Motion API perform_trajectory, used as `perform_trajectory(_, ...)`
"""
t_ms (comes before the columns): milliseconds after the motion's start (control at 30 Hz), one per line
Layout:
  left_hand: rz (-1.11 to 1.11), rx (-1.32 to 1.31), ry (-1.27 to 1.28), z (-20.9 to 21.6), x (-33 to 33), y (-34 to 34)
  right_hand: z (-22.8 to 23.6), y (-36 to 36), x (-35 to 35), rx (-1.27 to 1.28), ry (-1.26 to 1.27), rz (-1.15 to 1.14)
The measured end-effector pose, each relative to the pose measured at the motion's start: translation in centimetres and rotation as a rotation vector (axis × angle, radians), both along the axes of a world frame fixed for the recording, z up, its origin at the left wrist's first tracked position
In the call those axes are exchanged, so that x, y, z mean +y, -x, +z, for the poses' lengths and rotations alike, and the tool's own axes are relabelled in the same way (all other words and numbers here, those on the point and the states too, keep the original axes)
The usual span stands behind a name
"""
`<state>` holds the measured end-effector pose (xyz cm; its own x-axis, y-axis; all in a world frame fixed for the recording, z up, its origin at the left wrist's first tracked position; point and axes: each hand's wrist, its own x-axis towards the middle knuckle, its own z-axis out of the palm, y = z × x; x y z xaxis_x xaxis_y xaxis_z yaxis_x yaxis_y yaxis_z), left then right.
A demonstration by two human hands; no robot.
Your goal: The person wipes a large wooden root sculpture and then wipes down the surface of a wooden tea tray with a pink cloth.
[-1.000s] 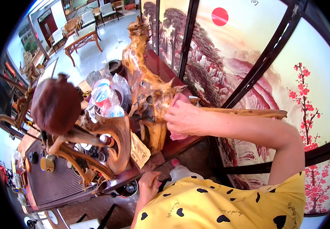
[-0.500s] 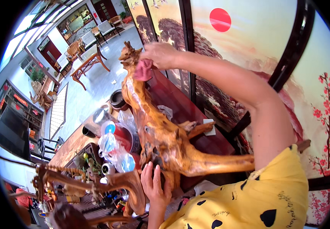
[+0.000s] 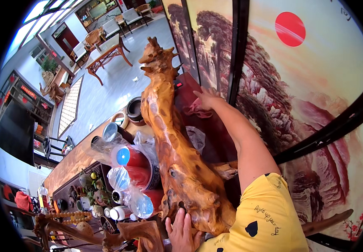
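Observation:
A large, glossy carved root-wood piece (image 3: pixel 168 138) rises through the middle, with a knobbly, spiky top. My left hand (image 3: pixel 181 233) lies against its lower part, fingers stretched out over the wood near a dark hollow. Beyond the wood, on its right side, my right hand (image 3: pixel 208 99) is over the dark red surface (image 3: pixel 219 136). A crumpled pink cloth (image 3: pixel 198 110) is in that hand, hanging below the fingers and touching or nearly touching the surface. Some fingers point outward; the hand's underside is hidden.
Left of the wood stand plastic-wrapped red cylindrical containers (image 3: pixel 137 172), a dark round pot (image 3: pixel 135 110) and a slatted tea tray (image 3: pixel 70 189). A curved wooden armrest (image 3: pixel 141 233) is at lower left. A painted folding screen (image 3: pixel 269 96) stands close on the right.
My right hand has moved off the top of the wood, down and to the right with the cloth. My left hand stays on the lower wood. The view has shifted.

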<state>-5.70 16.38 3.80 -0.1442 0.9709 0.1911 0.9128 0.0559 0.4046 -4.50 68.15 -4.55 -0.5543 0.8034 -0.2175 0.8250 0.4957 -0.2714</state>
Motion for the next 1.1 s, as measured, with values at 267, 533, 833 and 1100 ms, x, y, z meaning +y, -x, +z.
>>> perform_trajectory(267,-0.025,0.002,0.017,-0.3,-0.3,0.1,-9.1,0.6,0.0,0.043,-0.023,0.053)
perform_trajectory(533,-0.002,0.011,0.002,0.8,0.0,-0.4,-8.5,-3.0,1.5,-0.219,0.093,0.46)
perform_trajectory(833,0.01,0.045,-0.061,0.0,-0.1,0.1,-9.3,-16.4,-6.9,-0.049,0.207,0.769)
perform_trajectory(1100,-0.013,0.105,-0.087,-0.2,0.2,0.5,-3.8,-2.0,1.3,0.357,-0.085,0.41)
